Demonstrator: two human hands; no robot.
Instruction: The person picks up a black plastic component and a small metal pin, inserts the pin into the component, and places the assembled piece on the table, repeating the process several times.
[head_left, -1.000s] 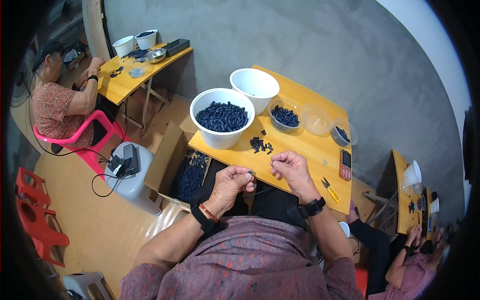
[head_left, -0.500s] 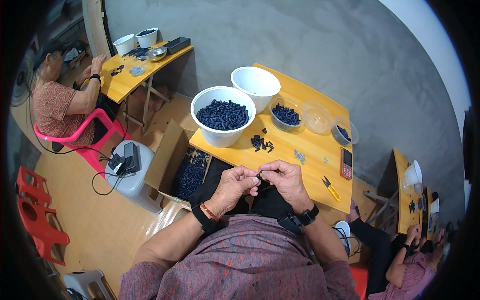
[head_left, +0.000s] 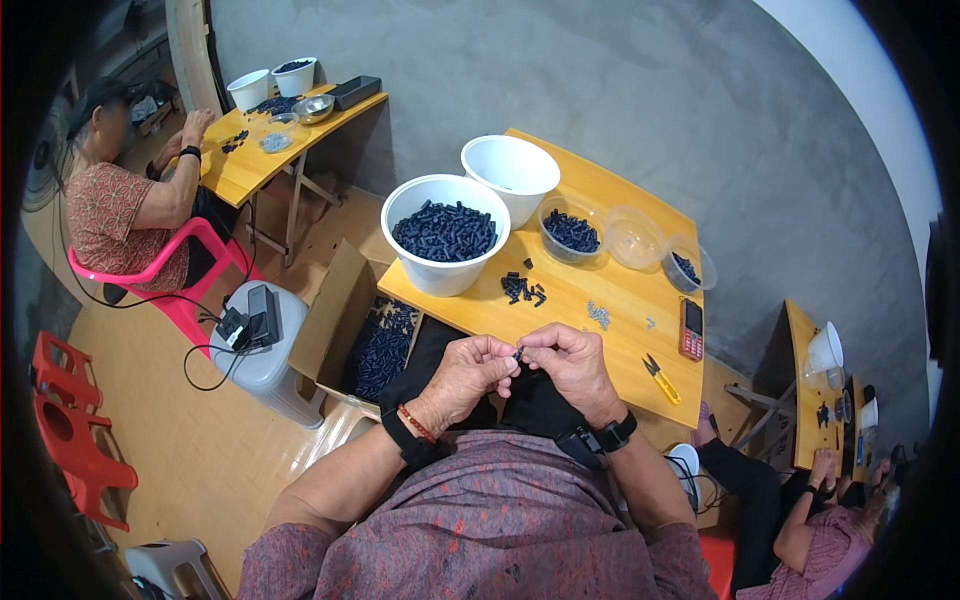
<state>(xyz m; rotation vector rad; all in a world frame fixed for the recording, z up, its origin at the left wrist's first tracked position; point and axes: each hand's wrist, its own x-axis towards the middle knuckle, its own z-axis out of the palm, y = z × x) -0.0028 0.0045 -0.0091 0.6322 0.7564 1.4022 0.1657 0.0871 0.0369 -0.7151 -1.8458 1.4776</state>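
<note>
My left hand (head_left: 474,372) and my right hand (head_left: 568,366) meet above my lap at the table's front edge. Between their pinched fingertips is a small dark piece (head_left: 518,354), mostly covered by the fingers, so its exact kind cannot be made out. On the wooden table (head_left: 600,370) beyond them lie a loose pile of short black plastic pieces (head_left: 520,288) and a small heap of silvery bits (head_left: 598,314). Yellow-handled thread snips (head_left: 661,378) rest to the right of my right hand.
A white bucket of black pieces (head_left: 445,262) stands at the table's left, another white bucket (head_left: 512,165) behind it. Clear tubs (head_left: 634,238) and a red phone (head_left: 691,330) lie right. A cardboard box (head_left: 330,320) of black pieces sits lower left. Co-workers sit at tables (head_left: 240,180) on both sides.
My hands stay together in nearly the same place, with only a slight shift of the fingers around the small dark piece. Nothing on the table has visibly moved.
</note>
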